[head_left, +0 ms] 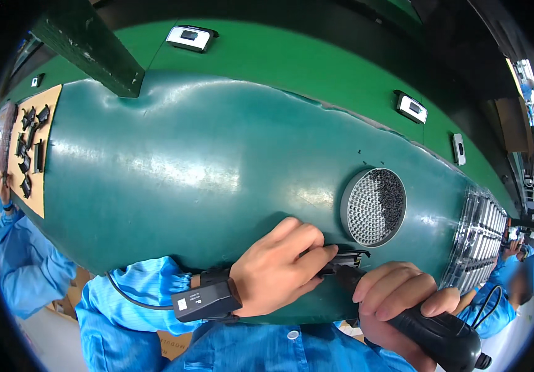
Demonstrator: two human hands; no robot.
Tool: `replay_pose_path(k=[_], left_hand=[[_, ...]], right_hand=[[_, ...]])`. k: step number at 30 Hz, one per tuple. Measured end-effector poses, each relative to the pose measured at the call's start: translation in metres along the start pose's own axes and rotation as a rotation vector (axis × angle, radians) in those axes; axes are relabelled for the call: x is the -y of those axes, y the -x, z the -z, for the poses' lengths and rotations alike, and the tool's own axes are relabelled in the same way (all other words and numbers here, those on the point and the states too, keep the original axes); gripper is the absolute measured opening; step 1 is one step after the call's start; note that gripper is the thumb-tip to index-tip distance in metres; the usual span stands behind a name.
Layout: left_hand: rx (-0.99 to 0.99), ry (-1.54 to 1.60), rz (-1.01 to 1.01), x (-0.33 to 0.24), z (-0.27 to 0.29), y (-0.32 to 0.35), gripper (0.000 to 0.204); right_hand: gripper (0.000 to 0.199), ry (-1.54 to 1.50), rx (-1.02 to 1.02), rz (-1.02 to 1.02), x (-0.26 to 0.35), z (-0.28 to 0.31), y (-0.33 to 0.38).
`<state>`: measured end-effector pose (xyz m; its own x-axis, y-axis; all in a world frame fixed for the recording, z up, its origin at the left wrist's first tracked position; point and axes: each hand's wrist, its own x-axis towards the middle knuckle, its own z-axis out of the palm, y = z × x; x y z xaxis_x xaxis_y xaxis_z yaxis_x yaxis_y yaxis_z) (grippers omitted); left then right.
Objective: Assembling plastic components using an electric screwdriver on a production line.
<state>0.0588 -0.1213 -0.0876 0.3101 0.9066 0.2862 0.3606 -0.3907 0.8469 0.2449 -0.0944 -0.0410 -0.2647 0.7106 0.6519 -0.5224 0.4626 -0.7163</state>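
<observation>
My left hand (279, 263) is closed on a small black plastic part (355, 255) at the table's near edge, and its fingers cover much of that part. Wrapped in my right hand (400, 291) is a black electric screwdriver (444, 338), tilted with its nose toward the part. Whether the tip touches the part is hidden. Just beyond my hands stands a round metal dish (349, 222) with a dimpled floor; small black screws (388, 198) are heaped along its right side.
A few loose screws (365, 162) lie behind the dish. Clear plastic trays (475, 239) with white pieces stand at right. Black parts (37, 155) rest on a tan board (37, 192) at left. White-and-black devices (190, 38) sit on the green strip behind a dark post (93, 49). People in blue work at both sides.
</observation>
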Motion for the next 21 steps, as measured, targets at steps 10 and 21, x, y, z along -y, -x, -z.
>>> replay_pose_path(k=[10, 21], left_hand=[[0.007, 0.008, -0.015, 0.008, 0.004, 0.007, 0.051], [0.024, -0.016, -0.032, 0.010, 0.005, 0.008, 0.052]], right_hand=[[0.070, 0.053, -0.125, -0.046, -0.014, -0.012, 0.005], [0.082, 0.003, 0.028, 0.039, -0.025, -0.010, 0.003]])
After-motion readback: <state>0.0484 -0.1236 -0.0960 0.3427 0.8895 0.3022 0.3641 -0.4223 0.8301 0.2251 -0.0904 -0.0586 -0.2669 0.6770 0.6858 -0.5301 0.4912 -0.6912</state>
